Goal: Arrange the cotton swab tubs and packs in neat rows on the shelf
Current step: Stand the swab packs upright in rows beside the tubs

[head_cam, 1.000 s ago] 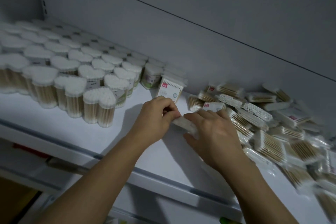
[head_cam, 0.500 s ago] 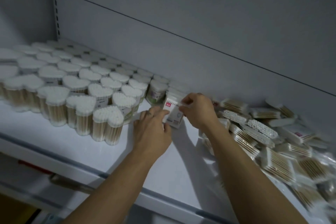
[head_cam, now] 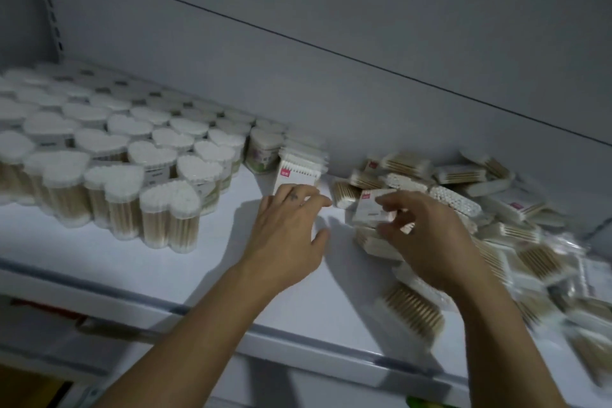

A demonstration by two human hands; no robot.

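Note:
Heart-shaped cotton swab tubs (head_cam: 109,156) stand in rows over the left of the white shelf (head_cam: 139,262). To their right a short row of flat swab packs (head_cam: 299,164) stands upright against the back. My left hand (head_cam: 288,232) rests with straight fingers against the front standing pack. My right hand (head_cam: 427,235) pinches a flat pack with a red label (head_cam: 372,209) at the near edge of a loose pile of packs (head_cam: 470,209) on the right.
The grey back wall (head_cam: 331,43) rises behind the shelf. A slotted upright (head_cam: 49,10) stands at the far left. The shelf's front edge (head_cam: 331,338) runs below my forearms, with a lower level beneath. Bare shelf lies between tubs and pile.
My right hand left the standing pack row and moved right onto the pile, taking a red-labelled pack. My left hand stays at the front standing pack.

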